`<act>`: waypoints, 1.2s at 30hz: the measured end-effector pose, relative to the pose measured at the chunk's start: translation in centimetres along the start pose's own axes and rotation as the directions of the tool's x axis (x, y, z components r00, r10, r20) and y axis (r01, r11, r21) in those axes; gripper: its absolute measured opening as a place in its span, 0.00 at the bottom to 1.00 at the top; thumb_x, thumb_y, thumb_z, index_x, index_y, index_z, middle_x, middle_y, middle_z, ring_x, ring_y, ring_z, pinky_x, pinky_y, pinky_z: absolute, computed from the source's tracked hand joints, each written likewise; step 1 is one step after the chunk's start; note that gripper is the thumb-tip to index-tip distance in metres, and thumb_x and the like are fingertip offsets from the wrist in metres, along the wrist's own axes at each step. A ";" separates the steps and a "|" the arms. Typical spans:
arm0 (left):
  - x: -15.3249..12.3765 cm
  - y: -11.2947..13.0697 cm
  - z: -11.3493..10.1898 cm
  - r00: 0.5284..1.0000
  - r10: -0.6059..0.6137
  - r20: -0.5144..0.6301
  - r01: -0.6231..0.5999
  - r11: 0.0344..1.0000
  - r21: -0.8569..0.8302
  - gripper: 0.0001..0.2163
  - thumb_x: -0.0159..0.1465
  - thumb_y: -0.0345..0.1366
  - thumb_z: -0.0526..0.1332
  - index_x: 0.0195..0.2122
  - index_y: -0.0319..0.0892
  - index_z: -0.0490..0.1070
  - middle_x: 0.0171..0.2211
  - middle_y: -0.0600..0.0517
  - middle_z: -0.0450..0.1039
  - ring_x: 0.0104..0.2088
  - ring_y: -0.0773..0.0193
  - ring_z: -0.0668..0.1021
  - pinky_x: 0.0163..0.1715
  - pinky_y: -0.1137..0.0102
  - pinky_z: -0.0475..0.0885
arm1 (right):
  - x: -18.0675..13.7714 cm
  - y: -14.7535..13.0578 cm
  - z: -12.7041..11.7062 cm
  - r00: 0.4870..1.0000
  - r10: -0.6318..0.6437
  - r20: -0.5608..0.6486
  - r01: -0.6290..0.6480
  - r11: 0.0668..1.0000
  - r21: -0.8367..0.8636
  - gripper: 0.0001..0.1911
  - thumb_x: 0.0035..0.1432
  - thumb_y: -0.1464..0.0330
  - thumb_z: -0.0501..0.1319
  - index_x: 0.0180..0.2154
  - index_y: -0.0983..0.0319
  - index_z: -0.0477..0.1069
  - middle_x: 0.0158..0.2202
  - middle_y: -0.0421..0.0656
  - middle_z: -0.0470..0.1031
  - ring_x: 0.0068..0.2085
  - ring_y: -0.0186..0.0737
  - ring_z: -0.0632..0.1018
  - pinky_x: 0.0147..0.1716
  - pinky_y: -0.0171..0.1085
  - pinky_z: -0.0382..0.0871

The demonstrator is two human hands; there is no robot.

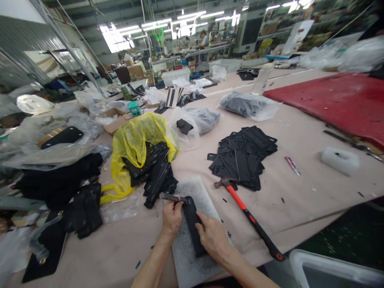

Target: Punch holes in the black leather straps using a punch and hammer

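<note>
My left hand point(172, 218) is closed around a small metal punch-like tool point(173, 197), whose tip rests on the top end of a black strip point(193, 225). The strip lies lengthwise on a grey-white pad point(207, 196) at the table's near edge. My right hand point(212, 237) presses down on the strip's lower half, fingers curled over it. A hammer point(249, 216) with a red and black handle lies just right of the pad, untouched. A heap of black strips point(156, 174) spills from a yellow bag point(135, 140) to the pad's left.
A second pile of flat black pieces point(243, 156) lies right of centre. Clear bags of dark parts point(249, 106), a red mat point(336, 100) at far right, black fabric point(60, 180) at left and a white bin point(333, 268) at lower right surround the spot. People work at distant benches.
</note>
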State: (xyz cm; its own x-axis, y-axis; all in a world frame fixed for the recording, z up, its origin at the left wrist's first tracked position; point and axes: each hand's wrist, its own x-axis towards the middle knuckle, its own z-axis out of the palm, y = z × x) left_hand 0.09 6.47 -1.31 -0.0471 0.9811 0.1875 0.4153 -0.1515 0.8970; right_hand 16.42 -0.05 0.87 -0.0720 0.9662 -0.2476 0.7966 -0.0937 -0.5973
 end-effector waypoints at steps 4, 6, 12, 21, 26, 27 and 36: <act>0.5 0.0 0.6 0.998 0.027 0.054 -0.028 0.999 0.016 0.10 0.64 0.37 0.57 0.40 0.41 0.77 0.40 0.47 0.80 0.42 0.55 0.80 0.46 0.62 0.76 | -0.2 -0.1 0.1 1.000 -0.025 -0.001 0.025 0.999 -0.041 0.21 0.63 0.68 0.55 0.57 0.60 0.68 0.40 0.49 0.80 0.40 0.49 0.81 0.39 0.41 0.70; 0.5 -0.1 0.6 0.998 0.031 0.056 -0.032 0.999 0.029 0.10 0.64 0.37 0.57 0.40 0.42 0.77 0.40 0.47 0.80 0.43 0.55 0.80 0.46 0.61 0.75 | -0.3 -0.1 0.2 1.000 -0.031 0.007 0.031 0.997 -0.065 0.22 0.64 0.68 0.54 0.58 0.61 0.66 0.39 0.49 0.80 0.39 0.49 0.81 0.38 0.40 0.70; 0.4 -0.3 0.7 0.998 0.030 0.063 -0.033 0.999 0.042 0.11 0.64 0.39 0.58 0.40 0.41 0.77 0.40 0.47 0.80 0.43 0.55 0.80 0.48 0.61 0.75 | -0.2 -0.5 0.0 0.998 -0.047 0.046 0.052 0.993 -0.101 0.22 0.64 0.68 0.53 0.59 0.63 0.65 0.37 0.50 0.80 0.36 0.48 0.81 0.35 0.38 0.68; 0.5 -0.3 1.0 0.997 0.028 0.068 -0.032 0.998 0.059 0.11 0.64 0.39 0.58 0.40 0.41 0.78 0.40 0.47 0.80 0.42 0.56 0.81 0.45 0.63 0.77 | -0.2 -0.4 0.0 0.995 -0.076 0.062 0.083 0.991 -0.108 0.22 0.64 0.69 0.53 0.59 0.65 0.64 0.36 0.50 0.80 0.35 0.50 0.80 0.33 0.40 0.68; 0.6 -0.3 1.0 0.996 0.054 0.075 -0.062 0.992 0.111 0.11 0.65 0.38 0.58 0.41 0.41 0.77 0.39 0.48 0.81 0.41 0.57 0.81 0.44 0.64 0.77 | -0.2 -0.5 0.1 0.996 -0.067 0.058 0.074 0.987 -0.141 0.24 0.63 0.70 0.54 0.60 0.65 0.62 0.37 0.49 0.80 0.35 0.49 0.80 0.33 0.40 0.68; 0.5 -0.3 1.1 0.995 0.061 0.075 -0.070 0.990 0.124 0.11 0.65 0.37 0.57 0.41 0.41 0.77 0.39 0.48 0.81 0.41 0.57 0.81 0.44 0.64 0.77 | -0.2 -0.5 0.1 0.996 -0.065 0.061 0.074 0.987 -0.145 0.24 0.63 0.70 0.54 0.60 0.65 0.62 0.36 0.49 0.80 0.35 0.49 0.80 0.33 0.40 0.68; 0.3 -0.9 1.7 0.965 0.252 0.077 -0.264 0.930 0.254 0.09 0.65 0.33 0.56 0.41 0.41 0.76 0.39 0.48 0.81 0.42 0.57 0.82 0.45 0.63 0.77 | -0.2 -0.3 0.2 0.993 -0.083 0.081 0.094 0.987 -0.130 0.24 0.64 0.71 0.53 0.61 0.67 0.61 0.39 0.51 0.80 0.37 0.51 0.80 0.34 0.41 0.68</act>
State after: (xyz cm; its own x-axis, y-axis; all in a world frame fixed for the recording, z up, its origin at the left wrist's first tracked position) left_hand 1.26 7.13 -2.74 0.1295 0.9173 0.3765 0.6298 -0.3693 0.6834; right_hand 16.14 -0.22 0.95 -0.1869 0.9478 -0.2582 0.8576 0.0292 -0.5136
